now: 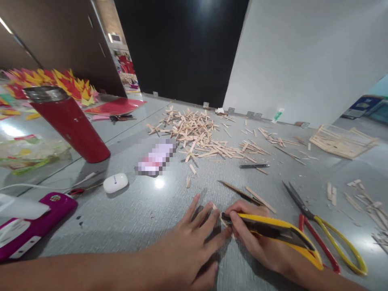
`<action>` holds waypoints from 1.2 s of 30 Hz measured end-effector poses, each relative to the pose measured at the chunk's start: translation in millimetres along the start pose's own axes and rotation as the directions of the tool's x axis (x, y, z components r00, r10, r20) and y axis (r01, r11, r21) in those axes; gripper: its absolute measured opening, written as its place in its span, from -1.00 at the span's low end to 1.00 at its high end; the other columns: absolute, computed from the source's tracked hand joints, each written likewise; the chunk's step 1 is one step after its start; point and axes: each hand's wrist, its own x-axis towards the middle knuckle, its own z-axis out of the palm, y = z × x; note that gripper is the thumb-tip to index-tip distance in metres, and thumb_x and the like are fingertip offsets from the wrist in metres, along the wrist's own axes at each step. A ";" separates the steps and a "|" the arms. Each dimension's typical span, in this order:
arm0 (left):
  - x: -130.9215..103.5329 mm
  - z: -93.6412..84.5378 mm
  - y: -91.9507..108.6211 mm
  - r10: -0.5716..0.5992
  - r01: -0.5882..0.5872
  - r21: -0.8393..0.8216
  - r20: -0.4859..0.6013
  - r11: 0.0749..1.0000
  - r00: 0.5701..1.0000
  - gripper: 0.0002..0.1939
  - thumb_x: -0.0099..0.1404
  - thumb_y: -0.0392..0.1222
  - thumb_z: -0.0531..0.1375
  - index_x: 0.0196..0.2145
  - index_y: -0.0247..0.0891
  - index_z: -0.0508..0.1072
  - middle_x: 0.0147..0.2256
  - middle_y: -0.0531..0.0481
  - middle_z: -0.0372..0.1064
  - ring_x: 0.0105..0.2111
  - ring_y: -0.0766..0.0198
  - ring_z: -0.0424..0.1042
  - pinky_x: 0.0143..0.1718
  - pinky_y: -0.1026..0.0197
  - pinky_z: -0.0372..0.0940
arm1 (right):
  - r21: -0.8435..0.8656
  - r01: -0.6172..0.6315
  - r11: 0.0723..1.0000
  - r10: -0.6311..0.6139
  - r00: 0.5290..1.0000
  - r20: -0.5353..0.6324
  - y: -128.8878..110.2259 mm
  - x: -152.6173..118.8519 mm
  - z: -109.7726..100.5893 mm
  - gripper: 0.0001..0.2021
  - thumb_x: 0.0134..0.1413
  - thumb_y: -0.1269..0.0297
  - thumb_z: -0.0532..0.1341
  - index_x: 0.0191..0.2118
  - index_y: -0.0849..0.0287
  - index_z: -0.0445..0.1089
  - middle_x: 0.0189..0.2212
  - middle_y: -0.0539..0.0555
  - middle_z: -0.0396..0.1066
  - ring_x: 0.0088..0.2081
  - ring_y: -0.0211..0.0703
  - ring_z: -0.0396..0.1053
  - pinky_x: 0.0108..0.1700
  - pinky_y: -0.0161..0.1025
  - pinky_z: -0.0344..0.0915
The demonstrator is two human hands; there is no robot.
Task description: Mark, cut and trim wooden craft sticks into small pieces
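My left hand (197, 238) lies with its fingers spread on the grey table, fingertips against a small thin wooden piece (223, 220). My right hand (254, 234) is closed around a yellow and black utility knife (279, 230), whose front end is at that wooden piece. Its blade is too small to make out. Just beyond my right hand lie a dark slender tool (239, 191) and a loose wooden strip (261, 200). Scissors (306, 212) with one red and one yellow handle rest open to the right of my right hand.
A heap of wooden sticks (194, 129) spreads across the table (145, 226). To the left are a red flask (72, 129), a white case (115, 183), a blurred phone (157, 157) and a purple device (48, 218). A wooden frame (342, 141) stands at the right.
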 end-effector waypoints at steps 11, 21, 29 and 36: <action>-0.4 -2.4 0.7 -0.013 0.013 -0.003 0.025 1.000 1.000 -0.25 0.62 0.03 0.02 0.60 -0.26 -0.10 0.41 -0.40 0.23 0.45 -0.36 0.17 0.48 -0.51 -0.25 | -0.008 0.003 1.000 -0.003 1.000 -0.013 0.3 -0.6 0.2 -0.71 0.51 0.26 0.09 -0.33 0.05 0.40 -0.56 -0.13 0.41 -0.54 -0.28 0.38 -0.38 -0.31 0.31; 0.3 -3.0 0.3 -0.020 0.020 -0.057 0.003 0.998 1.000 -0.25 0.60 0.03 0.06 0.59 -0.26 -0.03 0.41 -0.38 0.25 0.44 -0.36 0.18 0.48 -0.51 -0.28 | 0.008 -0.004 1.000 0.004 1.000 -0.002 2.1 -2.5 0.1 -0.70 0.51 0.23 0.09 -0.34 0.05 0.38 -0.56 -0.11 0.40 -0.52 -0.25 0.38 -0.35 -0.27 0.33; 1.4 -7.8 0.1 -0.029 0.033 -0.092 0.043 0.995 0.999 -0.25 0.61 0.07 0.05 0.60 -0.12 -0.09 0.44 -0.38 0.19 0.45 -0.40 0.15 0.45 -0.55 -0.17 | 0.067 -0.071 0.995 0.069 0.997 0.029 16.1 -6.5 7.4 -0.67 0.57 0.11 0.06 -0.27 0.05 0.40 -0.48 -0.07 0.41 -0.45 -0.22 0.38 -0.36 -0.26 0.32; -0.8 -7.9 -0.7 -0.023 0.025 -0.098 0.023 0.995 0.999 -0.25 0.60 0.06 0.08 0.59 -0.14 -0.04 0.46 -0.35 0.17 0.46 -0.38 0.13 0.46 -0.54 -0.21 | -0.002 0.048 0.999 -0.048 0.998 -0.030 2.7 -3.2 0.3 -0.69 0.54 0.20 0.05 -0.33 0.01 0.34 -0.47 -0.03 0.44 -0.45 -0.13 0.43 -0.30 -0.18 0.41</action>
